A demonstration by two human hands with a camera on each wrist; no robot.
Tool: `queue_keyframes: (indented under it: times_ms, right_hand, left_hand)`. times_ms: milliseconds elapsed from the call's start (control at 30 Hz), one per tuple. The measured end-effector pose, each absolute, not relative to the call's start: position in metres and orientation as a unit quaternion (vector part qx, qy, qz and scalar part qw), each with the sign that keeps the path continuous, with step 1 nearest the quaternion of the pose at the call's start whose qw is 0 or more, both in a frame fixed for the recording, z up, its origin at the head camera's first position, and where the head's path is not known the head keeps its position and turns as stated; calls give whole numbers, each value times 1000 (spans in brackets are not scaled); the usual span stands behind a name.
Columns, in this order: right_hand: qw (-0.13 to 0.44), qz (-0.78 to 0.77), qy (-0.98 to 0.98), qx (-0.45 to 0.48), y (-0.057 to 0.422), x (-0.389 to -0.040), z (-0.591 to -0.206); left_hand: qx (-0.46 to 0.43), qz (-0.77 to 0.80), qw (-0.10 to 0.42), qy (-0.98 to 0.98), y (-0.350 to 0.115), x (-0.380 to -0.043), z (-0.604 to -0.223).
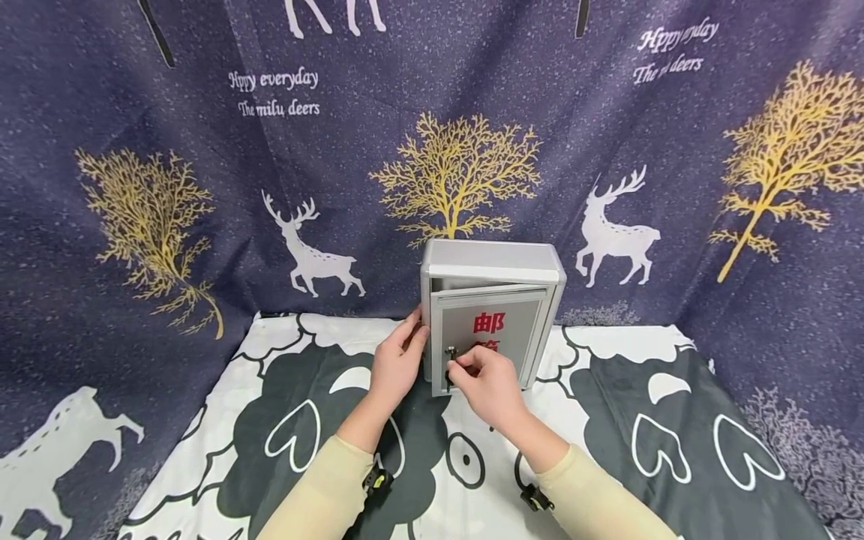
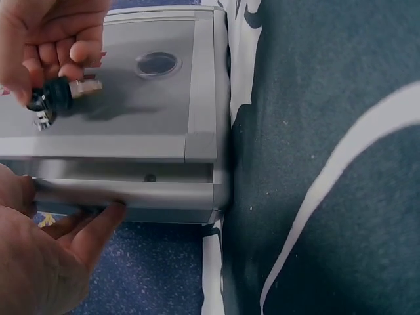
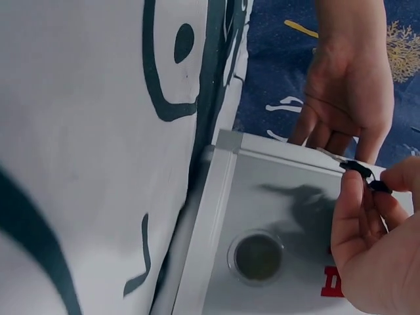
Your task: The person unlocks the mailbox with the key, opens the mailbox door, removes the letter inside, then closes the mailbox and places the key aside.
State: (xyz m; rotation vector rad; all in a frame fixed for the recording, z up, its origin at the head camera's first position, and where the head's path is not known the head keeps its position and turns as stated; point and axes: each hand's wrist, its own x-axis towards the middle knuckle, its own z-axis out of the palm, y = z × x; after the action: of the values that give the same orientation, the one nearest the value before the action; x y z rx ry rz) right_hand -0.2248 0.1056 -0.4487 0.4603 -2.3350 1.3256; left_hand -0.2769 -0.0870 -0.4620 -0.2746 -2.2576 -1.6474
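The right hand (image 1: 491,384) pinches small black-headed keys (image 2: 60,93) at the flat, slightly open door (image 1: 516,341) of a smooth grey metal box (image 1: 496,259) on printed cloth (image 1: 466,510); the left hand (image 1: 394,366), fingers nearly straight, touches the box's side.

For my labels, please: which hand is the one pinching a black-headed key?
The right hand, at the door; the left hand only touches the side of the box.
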Motion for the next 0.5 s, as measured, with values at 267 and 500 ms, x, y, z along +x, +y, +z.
queue_keyframes:
  times_ms: [267,500]
  right_hand:
    - [139,486,-846,168,122,-211,-445]
    - [108,497,-842,179,135,-200,-443]
  left_hand:
    - [-94,-574,161,-798,-86,-276,-461]
    - [-101,-573,161,-797,-86,-277,-463]
